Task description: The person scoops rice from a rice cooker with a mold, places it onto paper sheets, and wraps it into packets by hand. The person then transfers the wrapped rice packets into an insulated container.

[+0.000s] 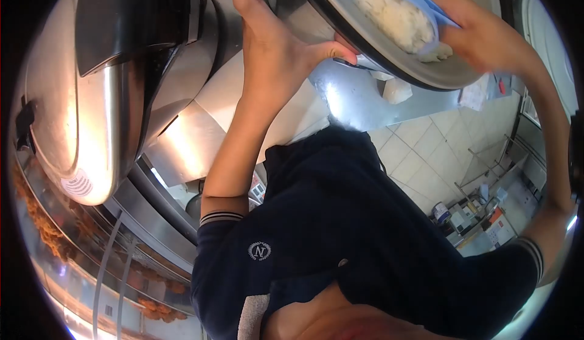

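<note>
Because cooked rice [395, 20] is loose, the right hand [483, 36] pinches the handle of a blue scoop [437, 11], its heaped load kept over the pot [426, 75], just inside the near edge, presumably to catch stray grains. The left hand [274, 51] has its thumb spread towards the pot's left edge, perhaps for steadying; whether it grips anything cannot be told. Lower lie a steel counter [365, 106] and tiled floor [420, 142]

A single letter can be read: a pale N inside the round wreath emblem [260, 251] on the dark shirt [365, 218]. Left of the shirt, a white label [77, 185] on the silver appliance [100, 139] bears lines too blurred to read.
</note>
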### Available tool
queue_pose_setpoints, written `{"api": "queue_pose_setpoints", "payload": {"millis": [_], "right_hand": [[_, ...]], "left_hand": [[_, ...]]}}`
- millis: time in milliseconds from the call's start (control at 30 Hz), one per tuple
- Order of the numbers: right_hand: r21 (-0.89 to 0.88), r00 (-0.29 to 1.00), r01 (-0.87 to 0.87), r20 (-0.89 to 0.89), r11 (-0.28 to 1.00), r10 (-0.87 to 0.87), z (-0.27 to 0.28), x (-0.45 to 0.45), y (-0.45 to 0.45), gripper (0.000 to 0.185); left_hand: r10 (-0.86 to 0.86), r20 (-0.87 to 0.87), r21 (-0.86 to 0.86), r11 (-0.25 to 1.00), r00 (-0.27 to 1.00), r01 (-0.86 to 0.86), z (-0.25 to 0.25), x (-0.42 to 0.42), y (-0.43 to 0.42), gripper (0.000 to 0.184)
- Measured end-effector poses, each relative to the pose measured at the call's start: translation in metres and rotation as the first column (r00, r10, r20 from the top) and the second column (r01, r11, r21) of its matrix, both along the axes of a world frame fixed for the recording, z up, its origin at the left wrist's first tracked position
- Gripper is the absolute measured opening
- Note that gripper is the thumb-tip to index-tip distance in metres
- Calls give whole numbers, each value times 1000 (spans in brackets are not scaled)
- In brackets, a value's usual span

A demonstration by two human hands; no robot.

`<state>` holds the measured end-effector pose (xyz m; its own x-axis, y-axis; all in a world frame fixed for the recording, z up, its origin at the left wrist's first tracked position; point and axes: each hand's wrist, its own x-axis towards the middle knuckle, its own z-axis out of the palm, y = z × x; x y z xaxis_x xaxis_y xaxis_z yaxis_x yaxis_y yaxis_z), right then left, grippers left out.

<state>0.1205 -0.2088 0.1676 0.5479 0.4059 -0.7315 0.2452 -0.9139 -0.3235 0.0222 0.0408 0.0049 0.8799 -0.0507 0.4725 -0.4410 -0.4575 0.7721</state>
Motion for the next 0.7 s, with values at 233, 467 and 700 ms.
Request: {"api": "queue_pose_setpoints", "payload": {"millis": [233,467,700], "right_hand": [[174,536,678,-782,714,-318,-24,35,-29,19],[373,440,820,-896,435,-60,6,-66,-21,44],[321,389,918,-841,234,-375,-96,-210,50,37]], "left_hand": [[144,134,-129,983,980,-127,0,-10,-16,147],[225,-17,-274,936,974,-220,-34,-103,-5,54],[496,-442,-255,730,748,-634,-83,-234,41,20]]}}
